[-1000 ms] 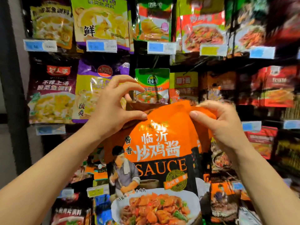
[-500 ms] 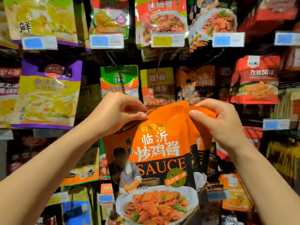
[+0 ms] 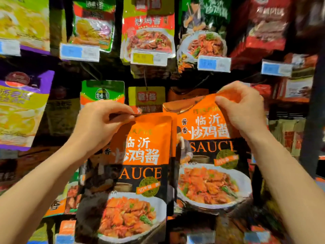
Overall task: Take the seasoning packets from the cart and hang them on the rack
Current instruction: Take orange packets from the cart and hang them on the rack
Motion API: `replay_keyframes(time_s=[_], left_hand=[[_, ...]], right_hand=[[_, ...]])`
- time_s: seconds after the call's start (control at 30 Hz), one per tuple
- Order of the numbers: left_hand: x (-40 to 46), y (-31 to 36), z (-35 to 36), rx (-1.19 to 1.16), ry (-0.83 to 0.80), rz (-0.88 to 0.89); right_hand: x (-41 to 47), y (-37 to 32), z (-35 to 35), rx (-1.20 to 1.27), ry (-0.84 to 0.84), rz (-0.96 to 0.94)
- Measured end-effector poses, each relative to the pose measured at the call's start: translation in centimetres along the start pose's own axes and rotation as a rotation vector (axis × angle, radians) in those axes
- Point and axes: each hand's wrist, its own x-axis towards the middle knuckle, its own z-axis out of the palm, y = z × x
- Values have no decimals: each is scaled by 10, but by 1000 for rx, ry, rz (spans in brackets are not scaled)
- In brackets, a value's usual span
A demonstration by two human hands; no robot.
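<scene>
Two orange-and-black sauce packets hang from my hands in front of the rack. My left hand (image 3: 98,124) pinches the top edge of the nearer packet (image 3: 139,173), which hangs low at centre. My right hand (image 3: 244,110) pinches the top corner of the other packet (image 3: 207,155), held higher and to the right. Both show a plate of chicken and the word SAUCE. A thin metal hook (image 3: 145,80) sticks out of the rack above and between my hands. The cart is out of sight.
The rack is crowded with hanging packets: a green one (image 3: 102,92), a yellow-red one (image 3: 146,97), purple-yellow ones (image 3: 22,110) at left, red boxes (image 3: 267,27) at upper right. Price tags (image 3: 80,52) line the hook ends. A dark upright post (image 3: 314,120) stands at the right.
The stacked packets have been pulled apart: my right hand has carried one up and to the right, my left hand keeps the other. The view has shifted right along the rack.
</scene>
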Motion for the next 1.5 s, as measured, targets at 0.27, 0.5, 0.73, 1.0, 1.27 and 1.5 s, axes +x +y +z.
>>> replay_keyframes(time_s=[0.27, 0.5, 0.73, 1.0, 1.27, 1.5], left_hand=[[35, -11, -3, 98, 112, 25], [55, -12, 13, 85, 154, 110], [58, 2, 37, 76, 138, 102], [56, 29, 62, 218, 118, 56], [69, 51, 83, 299, 126, 16], [68, 64, 84, 351, 132, -26]], right_hand=[[48, 29, -6, 135, 195, 77], [72, 56, 8, 385, 221, 347], [92, 73, 27, 507, 130, 453], [93, 111, 40, 598, 38, 457], [110, 108, 40, 701, -27, 320], [123, 117, 38, 659, -50, 395]])
